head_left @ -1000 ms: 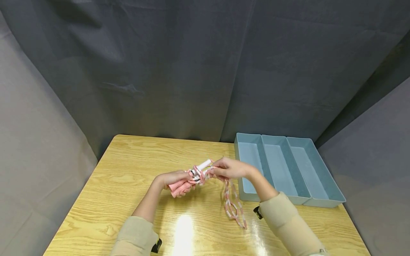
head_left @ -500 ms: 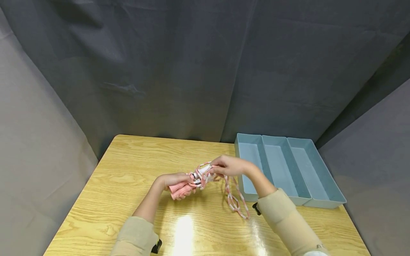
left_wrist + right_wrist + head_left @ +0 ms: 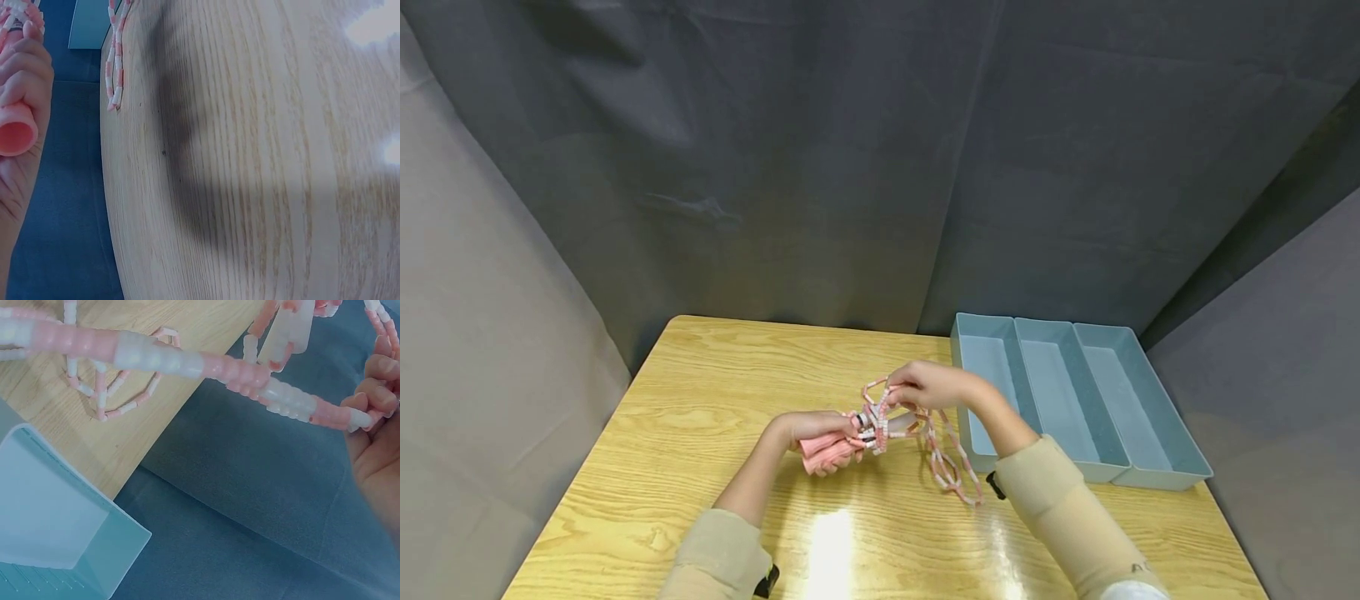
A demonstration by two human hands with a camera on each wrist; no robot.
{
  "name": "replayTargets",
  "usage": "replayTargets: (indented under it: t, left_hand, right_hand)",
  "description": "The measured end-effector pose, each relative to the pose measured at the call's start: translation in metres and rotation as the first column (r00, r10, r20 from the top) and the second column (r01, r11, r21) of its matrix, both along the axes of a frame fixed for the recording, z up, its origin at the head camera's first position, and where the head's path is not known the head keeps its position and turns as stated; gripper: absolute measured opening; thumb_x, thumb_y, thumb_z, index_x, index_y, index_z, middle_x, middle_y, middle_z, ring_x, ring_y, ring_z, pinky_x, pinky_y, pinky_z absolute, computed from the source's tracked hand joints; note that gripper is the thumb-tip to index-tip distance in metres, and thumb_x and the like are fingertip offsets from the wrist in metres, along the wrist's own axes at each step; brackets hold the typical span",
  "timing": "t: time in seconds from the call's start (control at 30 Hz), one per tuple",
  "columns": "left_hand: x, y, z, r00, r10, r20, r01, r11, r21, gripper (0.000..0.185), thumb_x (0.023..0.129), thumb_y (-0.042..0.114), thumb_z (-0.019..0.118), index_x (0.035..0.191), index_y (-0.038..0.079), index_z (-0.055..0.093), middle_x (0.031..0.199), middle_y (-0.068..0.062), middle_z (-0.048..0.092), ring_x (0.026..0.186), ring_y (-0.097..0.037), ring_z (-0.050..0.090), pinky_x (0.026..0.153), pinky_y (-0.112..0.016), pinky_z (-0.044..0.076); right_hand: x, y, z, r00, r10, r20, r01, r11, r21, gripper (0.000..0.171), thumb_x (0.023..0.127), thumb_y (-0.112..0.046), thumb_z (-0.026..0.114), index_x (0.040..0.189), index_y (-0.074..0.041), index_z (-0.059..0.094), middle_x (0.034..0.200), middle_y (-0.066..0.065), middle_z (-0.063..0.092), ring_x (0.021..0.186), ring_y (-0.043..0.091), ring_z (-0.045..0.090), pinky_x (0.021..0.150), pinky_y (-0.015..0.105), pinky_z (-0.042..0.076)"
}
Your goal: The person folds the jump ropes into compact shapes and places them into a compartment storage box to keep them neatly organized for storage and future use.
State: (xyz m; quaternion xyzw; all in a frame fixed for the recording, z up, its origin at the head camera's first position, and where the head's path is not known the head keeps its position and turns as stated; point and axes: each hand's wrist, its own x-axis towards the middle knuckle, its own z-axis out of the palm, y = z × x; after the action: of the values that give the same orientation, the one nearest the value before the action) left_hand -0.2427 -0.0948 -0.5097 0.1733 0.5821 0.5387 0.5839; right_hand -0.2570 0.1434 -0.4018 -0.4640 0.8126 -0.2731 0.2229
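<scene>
Head view: the left hand (image 3: pixel 808 429) is curled round the pink handles (image 3: pixel 826 447) of a beaded skipping rope (image 3: pixel 880 410), held just above the worktop (image 3: pixel 662 433) near its centre; the left wrist view shows the fingers (image 3: pixel 19 69) wrapped over one handle's round end (image 3: pixel 14 130). The right hand (image 3: pixel 925 385), at about 2 o'clock from the left hand and close beside it, pinches a strand of the rope between thumb and fingertips, its other fingers bent; the right wrist view shows the fingertips (image 3: pixel 369 403) closed on the pink-and-white beaded strand (image 3: pixel 187 362), which runs taut across that frame. Several turns of rope are bunched between the two hands around a white handle section (image 3: pixel 897 423). A slack loop (image 3: pixel 951 467) hangs from the right hand toward 5 o'clock and lies on the worktop, just beside the near left corner of the tray. The blue three-compartment tray (image 3: pixel 1138 467) stands on the worktop at 3 o'clock from the hands, by the right edge. Both forearms wear beige sleeves (image 3: pixel 1060 500). Grey cloth (image 3: pixel 850 167) hangs behind and to both sides of the worktop.
</scene>
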Motion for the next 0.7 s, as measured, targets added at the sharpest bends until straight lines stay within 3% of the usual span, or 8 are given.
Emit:
replayTargets:
  t: [0.27,0.43,0.7]
  left_hand:
    - [0.003,0.003,-0.001,0.999,-0.025,0.025,0.023,0.998,0.065,0.03,0.088,0.026,0.032,0.092,0.003,0.051,0.062,-0.001,0.048,0.047,-0.009,0.042,0.043,-0.022,0.038]
    - [0.005,0.005,0.002,0.997,-0.05,0.056,0.048,0.998,0.038,0.03,0.088,0.028,0.033,0.094,0.004,0.05,0.063,0.0,0.047,0.048,-0.008,0.041,0.044,-0.021,0.037]
    - [0.009,0.009,0.008,0.996,-0.075,0.039,0.073,0.996,0.056,0.029,0.088,0.027,0.033,0.093,0.005,0.051,0.062,0.0,0.047,0.048,-0.008,0.041,0.044,-0.022,0.037]
  right_hand:
    - [-0.006,-0.003,-0.005,1.0,0.016,0.002,-0.016,1.0,-0.004,0.026,0.096,-0.014,0.044,0.074,-0.004,0.053,0.062,0.005,0.048,0.05,0.005,0.039,0.053,0.021,0.038]
    - [-0.009,-0.005,-0.009,0.999,-0.001,0.049,0.002,1.0,-0.013,0.027,0.096,-0.016,0.045,0.077,0.001,0.054,0.065,0.012,0.049,0.049,0.006,0.04,0.05,0.022,0.038]
    - [-0.014,-0.008,-0.014,1.0,0.011,0.003,-0.011,1.0,-0.007,0.025,0.095,-0.017,0.047,0.078,-0.004,0.059,0.064,0.002,0.051,0.053,0.005,0.04,0.055,0.021,0.037]
